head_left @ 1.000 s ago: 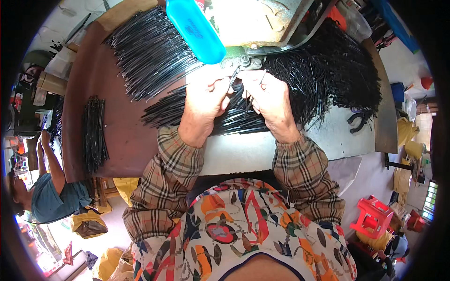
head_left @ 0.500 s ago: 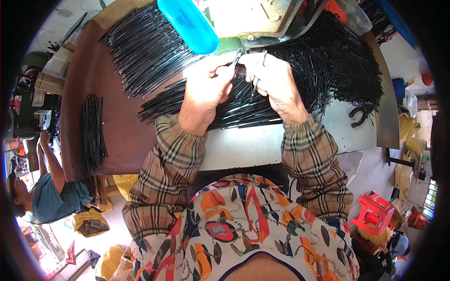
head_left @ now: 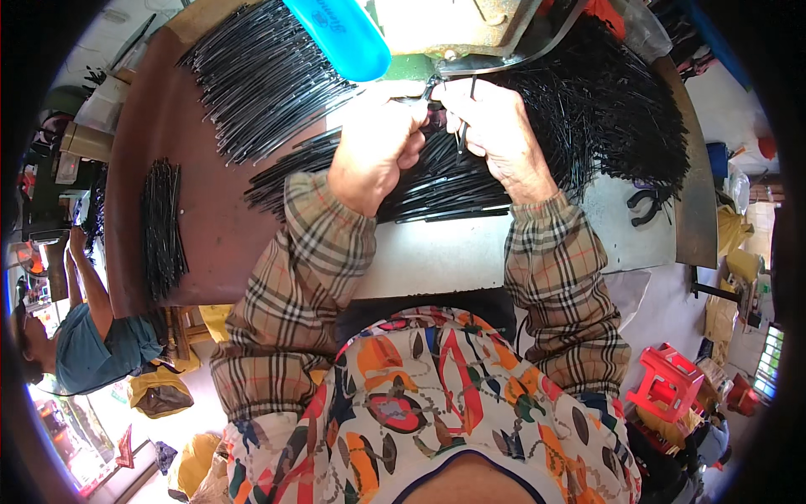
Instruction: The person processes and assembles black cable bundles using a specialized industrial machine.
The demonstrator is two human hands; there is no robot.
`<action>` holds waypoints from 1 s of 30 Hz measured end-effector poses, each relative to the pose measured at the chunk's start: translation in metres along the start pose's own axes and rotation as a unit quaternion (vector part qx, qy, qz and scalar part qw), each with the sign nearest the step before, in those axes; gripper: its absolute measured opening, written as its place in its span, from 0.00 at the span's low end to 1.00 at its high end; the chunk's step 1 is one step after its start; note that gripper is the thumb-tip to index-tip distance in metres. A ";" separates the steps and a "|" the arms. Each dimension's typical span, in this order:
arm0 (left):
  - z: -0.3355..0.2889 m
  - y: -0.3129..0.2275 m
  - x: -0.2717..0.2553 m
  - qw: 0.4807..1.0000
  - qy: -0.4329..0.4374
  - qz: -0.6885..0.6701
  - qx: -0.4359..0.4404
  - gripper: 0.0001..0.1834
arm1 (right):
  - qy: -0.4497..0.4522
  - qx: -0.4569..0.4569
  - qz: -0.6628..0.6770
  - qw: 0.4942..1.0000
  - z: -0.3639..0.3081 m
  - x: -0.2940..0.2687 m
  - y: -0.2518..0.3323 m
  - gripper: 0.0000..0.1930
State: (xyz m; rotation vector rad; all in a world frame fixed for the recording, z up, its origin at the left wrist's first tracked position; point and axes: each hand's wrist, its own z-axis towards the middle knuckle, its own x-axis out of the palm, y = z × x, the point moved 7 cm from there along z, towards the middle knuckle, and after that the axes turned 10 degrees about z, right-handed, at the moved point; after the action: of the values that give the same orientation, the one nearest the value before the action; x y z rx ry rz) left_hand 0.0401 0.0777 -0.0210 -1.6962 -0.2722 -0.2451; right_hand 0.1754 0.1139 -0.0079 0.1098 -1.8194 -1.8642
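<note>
My left hand (head_left: 378, 143) is closed, pinching the dark tip of a thin black strip just in front of the green and metal machine (head_left: 411, 65). Close beside it, my right hand (head_left: 497, 126) pinches another stretch of black strip (head_left: 463, 139), which pokes up and down between the fingers. Whether both hands hold one strip or two, I cannot tell. Under my wrists lies a row of black strips (head_left: 294, 181). A larger pile of strips (head_left: 260, 92) fans out to the left, and a tangled heap (head_left: 596, 126) spreads to the right.
A blue case (head_left: 346, 42) juts out beside the machine's bright metal head (head_left: 470, 34). A small bundle of strips (head_left: 161, 231) lies on the brown mat (head_left: 218, 244). Black-handled pliers (head_left: 646, 206) rest at the right. Beyond are a red stool (head_left: 667, 382) and another person (head_left: 96, 344).
Both hands have shifted slightly toward the machine, with the left turned a little further over. In my right hand, the strip leans less than before.
</note>
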 end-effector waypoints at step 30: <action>-0.024 -0.031 -0.031 0.976 0.046 0.213 0.004 0.08 | -0.018 0.072 0.163 0.984 -0.008 -0.014 -0.007 0.08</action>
State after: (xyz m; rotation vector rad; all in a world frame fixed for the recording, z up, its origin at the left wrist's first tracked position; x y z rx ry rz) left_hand 0.0004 0.0568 0.0019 -1.6854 0.1620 -0.0035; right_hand 0.1879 0.1124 -0.0197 -0.1638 -1.8662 -1.5166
